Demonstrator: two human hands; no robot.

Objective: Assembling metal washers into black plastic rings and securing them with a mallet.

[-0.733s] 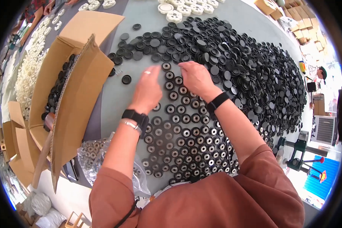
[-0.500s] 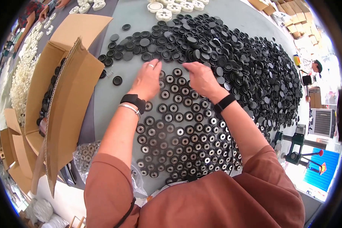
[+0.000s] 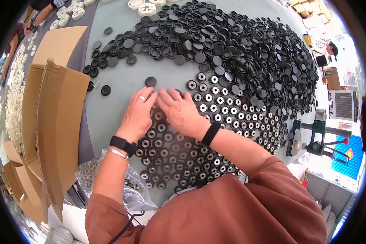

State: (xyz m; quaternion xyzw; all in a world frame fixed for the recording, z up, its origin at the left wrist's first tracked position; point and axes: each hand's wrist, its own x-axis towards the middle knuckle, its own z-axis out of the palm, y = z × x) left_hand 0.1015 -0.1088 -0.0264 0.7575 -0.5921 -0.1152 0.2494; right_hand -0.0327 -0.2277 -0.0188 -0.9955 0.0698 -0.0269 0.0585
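My left hand (image 3: 137, 113) and my right hand (image 3: 179, 113) are close together over the upper edge of rows of black round caps with metal ring centres (image 3: 158, 142). On the left hand the fingers are bent and bunched, the tips near a single black cap (image 3: 150, 81); what lies under them is hidden. The right hand is palm down with its fingers spread, touching or just above the caps beneath it. Beyond both hands spreads a large heap of plain black caps (image 3: 248, 61), some face up and some turned over.
At left stands an open cardboard box (image 3: 65, 110). A clear plastic bag of ringed pieces (image 3: 89, 173) lies by my left forearm. White round parts (image 3: 147, 9) sit at the far edge. A green hand press (image 3: 318, 132) stands at right. Another person's hand (image 3: 42, 16) is at upper left.
My hands have drawn back from the heap's edge toward me and closer together. The right hand has moved left and its fingers have spread. The view has shifted to the right.
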